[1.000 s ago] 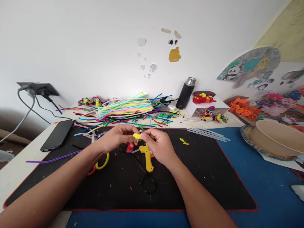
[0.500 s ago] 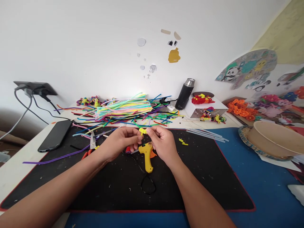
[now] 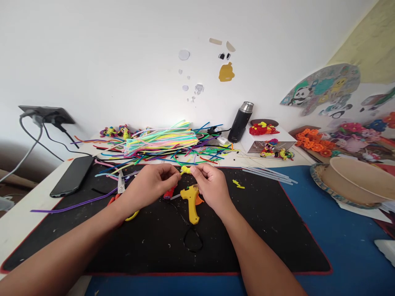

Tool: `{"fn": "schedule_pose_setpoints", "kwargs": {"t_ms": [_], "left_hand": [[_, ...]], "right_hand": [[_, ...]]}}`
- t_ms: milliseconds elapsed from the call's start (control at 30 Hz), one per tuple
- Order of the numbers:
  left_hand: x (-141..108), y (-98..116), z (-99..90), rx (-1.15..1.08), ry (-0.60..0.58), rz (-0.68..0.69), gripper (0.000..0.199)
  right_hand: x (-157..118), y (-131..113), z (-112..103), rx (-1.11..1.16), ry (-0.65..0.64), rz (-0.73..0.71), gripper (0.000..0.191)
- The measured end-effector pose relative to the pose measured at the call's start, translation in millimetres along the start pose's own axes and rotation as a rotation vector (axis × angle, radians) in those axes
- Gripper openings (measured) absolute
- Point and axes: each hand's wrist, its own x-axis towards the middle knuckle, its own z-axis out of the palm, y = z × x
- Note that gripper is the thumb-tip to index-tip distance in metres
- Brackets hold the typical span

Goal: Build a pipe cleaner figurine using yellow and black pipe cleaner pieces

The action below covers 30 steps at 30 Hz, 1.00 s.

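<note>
Between my two hands, above the black mat [image 3: 247,234], is a small twisted piece of yellow pipe cleaner [image 3: 185,169]. My right hand [image 3: 211,183] pinches its right side between thumb and fingers. My left hand [image 3: 157,183] is closed at the other side, with thumb and forefinger on a thin yellow end that sticks out. A yellow glue gun [image 3: 193,205] lies on the mat just below my hands. Partly behind my left fingers lies a red fuzzy piece [image 3: 169,193]. Short yellow pipe cleaner bits [image 3: 238,184] lie right of my right hand.
A heap of colourful pipe cleaners [image 3: 163,142] lies along the wall. Left are a phone [image 3: 72,176] and a cutting tool [image 3: 121,183], partly hidden by my arm. A black flask [image 3: 240,122], clear glue sticks [image 3: 268,174] and a bowl [image 3: 354,181] are right.
My left hand has slid slightly left and its fingers have curled in, drawing the thin yellow end sideways. More of the red piece shows. My right hand stays almost still.
</note>
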Motion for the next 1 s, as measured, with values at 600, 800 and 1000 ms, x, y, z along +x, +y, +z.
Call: {"fn": "schedule_pose_setpoints", "kwargs": {"t_ms": [600, 800, 1000], "left_hand": [[1, 1, -11.5, 0.364, 0.159, 0.461, 0.025], [7, -3, -17.3, 0.246, 0.106, 0.435, 0.025], [15, -14, -28.5, -0.152, -0.218, 0.083, 0.033]], "right_hand": [[-5, -2, 7, -0.127, -0.139, -0.081, 0.03], [-8, -4, 8, -0.162, -0.198, -0.104, 0.028], [-10, -9, 9, -0.171, -0.259, -0.141, 0.024]]}}
